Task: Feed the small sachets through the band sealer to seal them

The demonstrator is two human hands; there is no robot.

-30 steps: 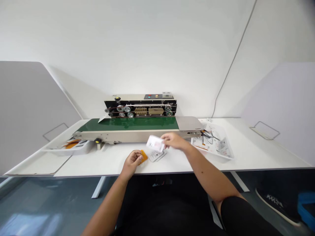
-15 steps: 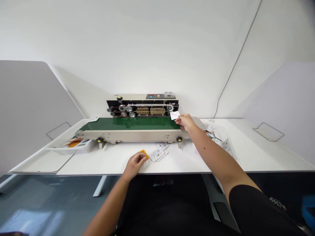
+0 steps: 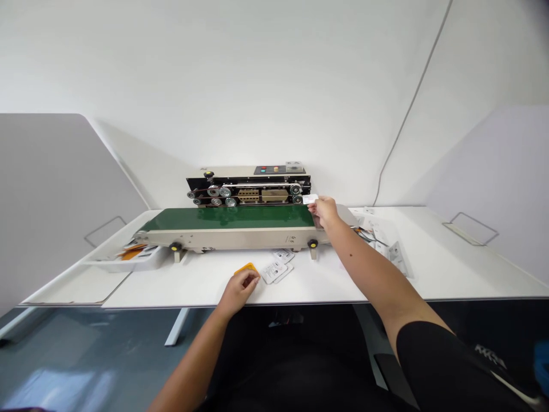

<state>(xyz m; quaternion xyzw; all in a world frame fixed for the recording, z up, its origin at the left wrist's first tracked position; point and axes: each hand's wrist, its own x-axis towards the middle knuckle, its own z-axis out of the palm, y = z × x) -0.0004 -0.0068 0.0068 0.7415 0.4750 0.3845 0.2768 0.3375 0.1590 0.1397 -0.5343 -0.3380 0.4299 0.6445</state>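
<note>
The right hand (image 3: 325, 210) pinches a white sachet (image 3: 310, 198) at the band sealer (image 3: 249, 186), the left hand (image 3: 238, 293) curled against an orange piece (image 3: 246, 268), more sachets (image 3: 277, 269) waiting.

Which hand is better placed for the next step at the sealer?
Probably the right hand: it holds a white sachet beside the band sealer, while the left hand rests on an orange piece.

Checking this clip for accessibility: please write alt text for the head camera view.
A person's right hand holds a small white packet above the right end of a green conveyor belt on a sealing machine. Their left hand rests on an orange piece on a white table, beside more white packets.
</note>
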